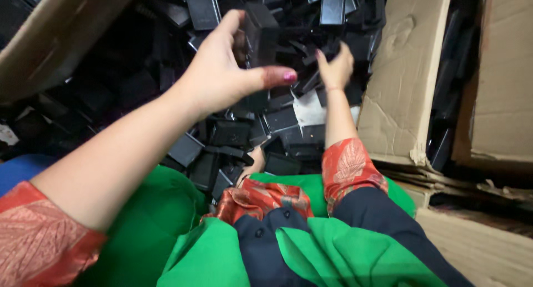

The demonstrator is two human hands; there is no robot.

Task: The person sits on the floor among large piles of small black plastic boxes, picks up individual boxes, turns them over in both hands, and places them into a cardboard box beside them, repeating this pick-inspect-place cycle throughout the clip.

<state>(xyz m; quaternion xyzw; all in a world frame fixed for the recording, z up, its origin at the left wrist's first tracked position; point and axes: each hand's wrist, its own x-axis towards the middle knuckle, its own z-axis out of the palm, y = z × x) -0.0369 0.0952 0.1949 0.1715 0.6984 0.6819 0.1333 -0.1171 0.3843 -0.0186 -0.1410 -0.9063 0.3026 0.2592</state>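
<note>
The left hand [222, 70] pinches a black plastic box [260, 32] above a heap of black parts [233, 134]. The right hand [335, 69] reaches into the heap, fingers curled; its grip cannot be told.

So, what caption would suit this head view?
Left hand grips a black plastic box; right hand reaches into a heap of black parts.

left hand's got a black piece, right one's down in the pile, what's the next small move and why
Probably close the right hand on one loose black plastic piece in the pile: the left hand already holds a black rectangular plastic block, and the right fingers sit among the pieces.
</note>
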